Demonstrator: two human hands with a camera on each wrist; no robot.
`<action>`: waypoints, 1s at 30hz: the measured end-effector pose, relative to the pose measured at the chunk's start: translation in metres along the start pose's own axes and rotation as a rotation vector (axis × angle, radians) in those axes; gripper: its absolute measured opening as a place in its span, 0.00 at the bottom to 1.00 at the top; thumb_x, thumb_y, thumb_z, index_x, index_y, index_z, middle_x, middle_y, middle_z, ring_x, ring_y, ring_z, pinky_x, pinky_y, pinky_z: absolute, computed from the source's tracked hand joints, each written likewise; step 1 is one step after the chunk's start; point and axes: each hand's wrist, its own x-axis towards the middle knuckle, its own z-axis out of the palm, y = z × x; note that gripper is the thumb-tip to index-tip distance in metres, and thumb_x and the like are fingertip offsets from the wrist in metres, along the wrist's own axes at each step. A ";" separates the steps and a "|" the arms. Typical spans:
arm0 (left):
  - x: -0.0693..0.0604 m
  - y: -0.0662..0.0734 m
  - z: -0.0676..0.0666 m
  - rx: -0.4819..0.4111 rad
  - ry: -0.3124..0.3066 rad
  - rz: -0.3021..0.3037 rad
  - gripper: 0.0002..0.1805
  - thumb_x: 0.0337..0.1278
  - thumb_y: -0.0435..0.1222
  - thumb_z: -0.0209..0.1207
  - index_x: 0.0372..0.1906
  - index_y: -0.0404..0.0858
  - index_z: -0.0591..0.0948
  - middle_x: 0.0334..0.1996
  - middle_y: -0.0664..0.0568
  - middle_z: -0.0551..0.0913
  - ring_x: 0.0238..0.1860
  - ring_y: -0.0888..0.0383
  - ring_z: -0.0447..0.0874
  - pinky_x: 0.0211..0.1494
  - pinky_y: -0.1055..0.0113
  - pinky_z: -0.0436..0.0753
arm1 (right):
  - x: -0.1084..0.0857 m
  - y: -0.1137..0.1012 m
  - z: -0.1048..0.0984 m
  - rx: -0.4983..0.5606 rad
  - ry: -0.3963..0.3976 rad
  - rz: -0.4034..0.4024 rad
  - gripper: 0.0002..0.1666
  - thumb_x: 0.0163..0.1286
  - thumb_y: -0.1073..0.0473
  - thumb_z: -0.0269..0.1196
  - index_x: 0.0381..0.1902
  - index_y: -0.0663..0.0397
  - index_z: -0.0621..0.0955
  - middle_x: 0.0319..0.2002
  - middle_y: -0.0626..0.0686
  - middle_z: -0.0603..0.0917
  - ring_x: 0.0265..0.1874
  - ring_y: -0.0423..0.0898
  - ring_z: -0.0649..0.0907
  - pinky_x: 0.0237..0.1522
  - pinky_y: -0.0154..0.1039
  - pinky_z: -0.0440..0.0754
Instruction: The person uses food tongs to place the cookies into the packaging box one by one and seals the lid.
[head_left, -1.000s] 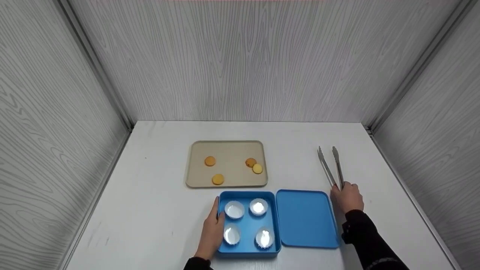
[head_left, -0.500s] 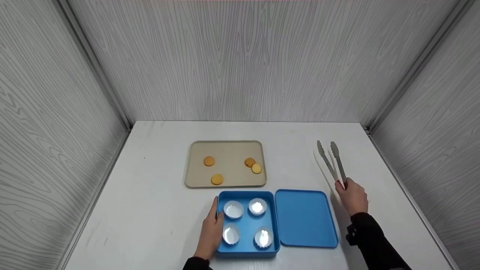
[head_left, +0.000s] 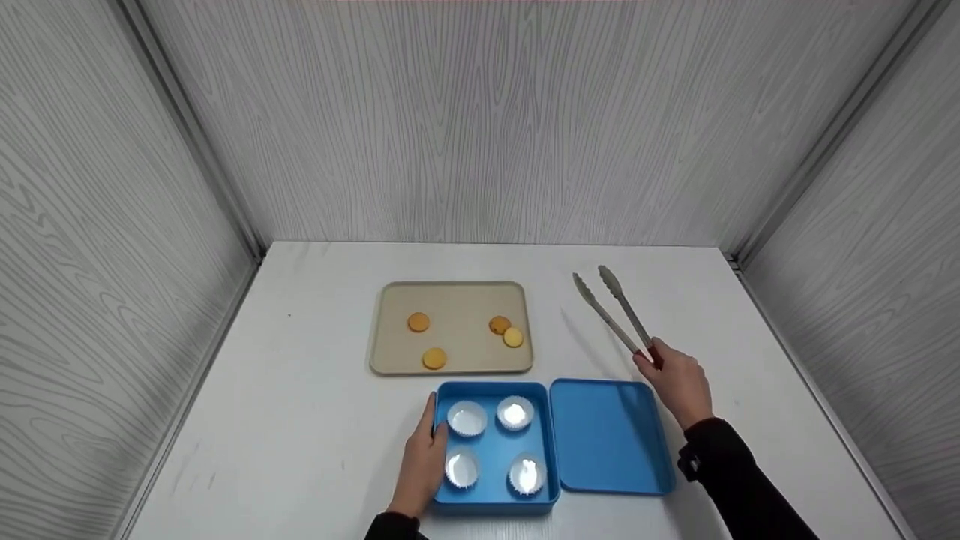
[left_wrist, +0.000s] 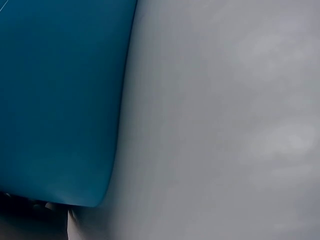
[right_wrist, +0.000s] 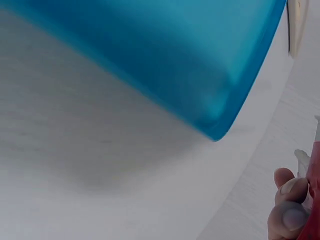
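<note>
My left hand holds the left side of a blue box, its thumb over the rim and its fingers along the outer wall. Several white paper cups sit inside the box. In my right hand are metal tongs with red grips, raised above the table and tips spread, pointing up and left. The right wrist view shows curled fingers against a red grip. Beyond the box, a beige tray bears round cookies; two of them touch at its right side.
A flat blue lid lies against the box's right side, with the right arm's shadow across it. The white table is bounded by grey wood-grain panels at the back and both sides.
My right hand has lifted the tongs off the table and swung them left, so their tips are nearer the tray. The left hand and the box have hardly moved.
</note>
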 end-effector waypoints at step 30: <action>-0.001 -0.002 0.000 -0.002 0.008 -0.006 0.32 0.82 0.40 0.43 0.83 0.38 0.52 0.81 0.42 0.54 0.81 0.44 0.50 0.81 0.44 0.54 | 0.012 -0.098 0.031 -0.091 -0.366 -0.119 0.08 0.68 0.53 0.71 0.39 0.49 0.86 0.26 0.48 0.85 0.23 0.43 0.79 0.29 0.42 0.84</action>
